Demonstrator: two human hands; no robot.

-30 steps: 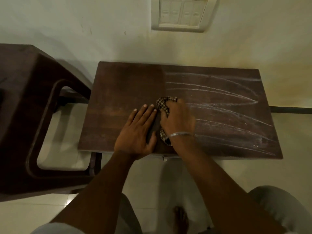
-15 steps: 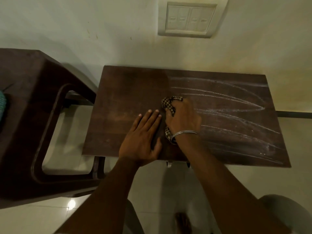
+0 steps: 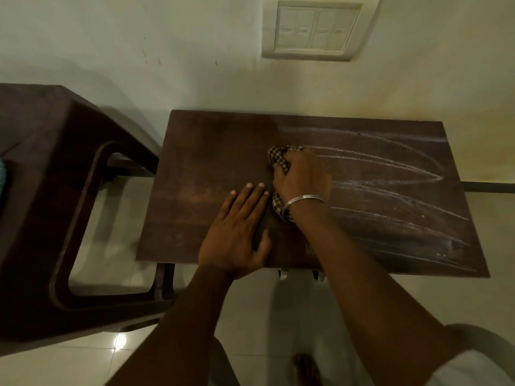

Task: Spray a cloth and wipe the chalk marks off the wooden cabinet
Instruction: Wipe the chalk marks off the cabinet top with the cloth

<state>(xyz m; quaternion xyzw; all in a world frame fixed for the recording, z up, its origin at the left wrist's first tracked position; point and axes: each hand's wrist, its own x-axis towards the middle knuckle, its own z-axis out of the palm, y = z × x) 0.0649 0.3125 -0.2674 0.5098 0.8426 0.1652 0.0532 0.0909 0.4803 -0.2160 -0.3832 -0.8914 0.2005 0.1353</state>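
Now the right hand (image 3: 302, 179) lies about in the middle of the top of the wooden cabinet (image 3: 223, 151). Its fingers are curled around a bunched checked cloth (image 3: 280, 158) and hold it down on the wood. One part of the cloth shows at the far side of the hand, and another part shows at the near side, under the wrist. A thin metal bracelet (image 3: 303, 199) sits on this wrist.

The left hand (image 3: 237, 235) lies flat on the wood, just left of the right hand. Its palm is down, its fingers are straight and close together, and it holds nothing. The thumb points toward the cloth, but I cannot tell if it touches it.

Long white chalk marks (image 3: 390, 174) cover the right half of the cabinet top. They run as curved lines from beside the right hand out toward the right edge. The left half shows dark wood with a faint reddish patch.

The cabinet stands against a pale wall (image 3: 111, 51). A switch panel (image 3: 316, 30) with four switches is on this wall, beyond the cabinet. At the left stands a dark brown plastic stool (image 3: 55, 190), very near the left edge of the cabinet. Something teal (image 3: 2, 176) lies on it, cut off by the picture edge.

Two small metal pieces (image 3: 282, 274) stick out under the near edge of the cabinet. Below is a pale shiny tile floor (image 3: 250, 316), and a blurred bare foot (image 3: 305, 369) stands on it.
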